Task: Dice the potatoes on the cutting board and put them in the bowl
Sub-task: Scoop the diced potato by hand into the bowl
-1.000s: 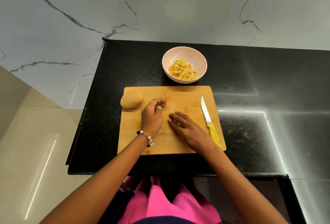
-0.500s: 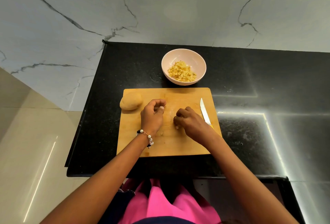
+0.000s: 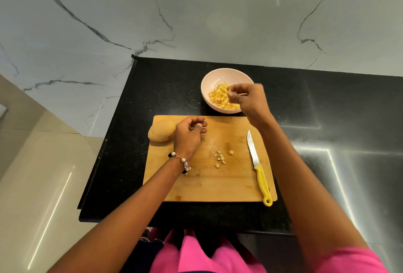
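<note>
Right hand (image 3: 244, 98) over the bowl (image 3: 209, 81), fingers bunched, contents unclear; leftover dice (image 3: 220, 157) mid-board at its 7 o'clock, whole potato (image 3: 160, 134) long axis 9-to-3 beside loosely curled, empty-looking left hand (image 3: 188, 135).

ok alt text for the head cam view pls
A person's right hand hovers over a pink bowl of diced potato, fingers curled; the left hand rests on a wooden cutting board beside a whole potato, loose cubes and a yellow-handled knife.
</note>
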The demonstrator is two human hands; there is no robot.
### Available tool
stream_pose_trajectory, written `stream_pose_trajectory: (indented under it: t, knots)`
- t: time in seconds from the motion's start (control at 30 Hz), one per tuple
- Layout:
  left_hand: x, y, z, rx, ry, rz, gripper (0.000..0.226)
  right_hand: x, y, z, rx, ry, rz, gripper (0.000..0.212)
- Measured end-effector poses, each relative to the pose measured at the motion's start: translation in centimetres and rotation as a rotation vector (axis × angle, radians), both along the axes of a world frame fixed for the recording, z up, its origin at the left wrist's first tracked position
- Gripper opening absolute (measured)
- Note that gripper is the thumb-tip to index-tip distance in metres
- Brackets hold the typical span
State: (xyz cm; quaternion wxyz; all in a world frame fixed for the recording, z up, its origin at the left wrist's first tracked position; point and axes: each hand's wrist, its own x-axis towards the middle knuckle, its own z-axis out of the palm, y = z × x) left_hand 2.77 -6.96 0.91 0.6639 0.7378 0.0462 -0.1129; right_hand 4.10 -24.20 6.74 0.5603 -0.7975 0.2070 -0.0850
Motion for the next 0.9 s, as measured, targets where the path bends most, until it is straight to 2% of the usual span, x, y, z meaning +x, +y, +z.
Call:
stream_pose_trajectory:
  t: [0.1, 0.17, 0.27, 0.33, 0.4, 0.47, 0.53, 0.7, 0.9]
  knots:
    - [0.3, -0.1, 0.4, 0.033, -0.024, -0.005, 0.021, 2.8, -0.2, -0.6, -0.416, 0.175, 0.072, 0.027]
    - [0.3, -0.1, 0.4, 0.059, -0.034, -0.019, 0.021, 3.4, -0.3, -1.3, -0.533, 0.178, 0.096, 0.025]
    - [0.1, 0.1, 0.3, 0.119, -0.074, -0.052, 0.022, 2.1, -0.1, -1.1, -0.535, 0.017, -0.011, 0.018]
    - [0.0, 0.4, 0.2, 0.179, -0.126, -0.097, 0.022, -0.2, 0.1, -0.4, -0.437, -0.080, -0.058, 0.015]
    - [-0.2, 0.6, 0.1, 0.240, -0.174, -0.162, 0.020, -3.0, 0.6, -0.3, -0.414, -0.013, 0.072, 0.014]
    - [-0.4, 0.8, -0.2, 0.284, -0.198, -0.196, 0.019, -5.8, 1.7, -1.5, -0.470, 0.182, 0.270, 0.017]
    - [-0.6, 0.8, -0.7, 0.301, -0.214, -0.192, 0.020, -8.0, 3.1, -3.7, -0.538, 0.262, 0.326, 0.026]
    - [-1.1, 1.1, -1.7, 0.284, -0.197, -0.181, 0.021, -11.5, 7.3, -7.8, -0.646, 0.211, 0.274, 0.040]
    - [-1.2, 1.8, -2.4, 0.275, -0.205, -0.188, 0.020, -13.8, 7.3, -9.5, -0.968, 0.014, 0.527, 0.041]
